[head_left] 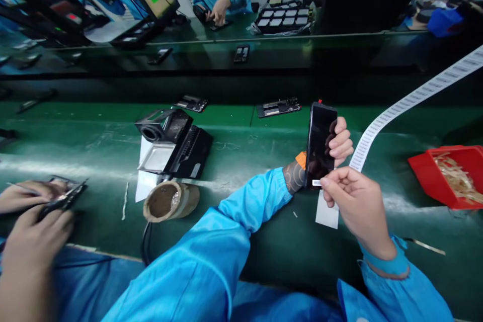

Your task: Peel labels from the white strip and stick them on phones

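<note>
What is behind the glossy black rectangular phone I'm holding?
Behind the phone is your left hand: its fingers show past the right edge, and something orange peeks out at the left. The phone covers your palm.

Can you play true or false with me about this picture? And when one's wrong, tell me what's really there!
1. The left hand holds a dark phone. True.
2. The red bin has nothing in it. False: pale strips lie inside.
3. The right hand is by the small white label at the phone's lower end. True.
4. The long printed strip is coiled in the bin. False: it stretches up to the picture's right edge.
5. Nobody else is working here. False: a co-worker's hand shows at the left.
</note>
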Tool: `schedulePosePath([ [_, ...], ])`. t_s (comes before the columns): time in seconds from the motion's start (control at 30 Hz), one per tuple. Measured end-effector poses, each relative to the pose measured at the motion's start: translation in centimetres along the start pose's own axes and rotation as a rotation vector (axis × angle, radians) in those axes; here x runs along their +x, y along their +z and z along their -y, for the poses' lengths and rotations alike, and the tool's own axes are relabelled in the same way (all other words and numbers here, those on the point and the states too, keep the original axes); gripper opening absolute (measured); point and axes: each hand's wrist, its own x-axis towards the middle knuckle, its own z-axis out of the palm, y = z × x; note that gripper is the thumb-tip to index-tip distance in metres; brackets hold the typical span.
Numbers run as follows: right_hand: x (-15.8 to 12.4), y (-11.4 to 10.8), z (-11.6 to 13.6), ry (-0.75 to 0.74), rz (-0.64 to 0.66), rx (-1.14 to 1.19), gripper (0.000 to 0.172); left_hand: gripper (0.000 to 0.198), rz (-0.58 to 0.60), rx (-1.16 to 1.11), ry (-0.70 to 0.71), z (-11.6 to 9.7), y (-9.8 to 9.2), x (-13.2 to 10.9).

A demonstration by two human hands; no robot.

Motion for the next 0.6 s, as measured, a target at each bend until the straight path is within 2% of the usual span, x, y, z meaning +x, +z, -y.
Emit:
schedulePosePath([
  [0.2,-0.3,-0.1,-0.4,-0.027,0.002,-0.042,0.023,0.049,-0.050,0.010,0.015,-0.1,0.6,-0.2],
  [0.37,-0.5,0.4,-0.7,-0.098,-0.051,-0.151,0.023,0.048,-0.081,0.001,0.029,-0.1,0.7,-0.2],
  [0.5,-0.2,-0.1,-1.6,-0.268,-0.129,-0.441,0.026,0.047,-0.115,0.004,0.035,-0.3,0.5,-0.2],
  [0.57,0.0,-0.8,-2.4,-0.403,-0.234,-0.578,0.027,0.048,-0.159,0.000,0.092,-0.2,0.3,0.1],
  [0.6,0.1,-1.3,-2.8,-0.489,-0.275,-0.611,0.029,0.049,-0.218,-0.001,0.150,0.0,0.2,0.3],
])
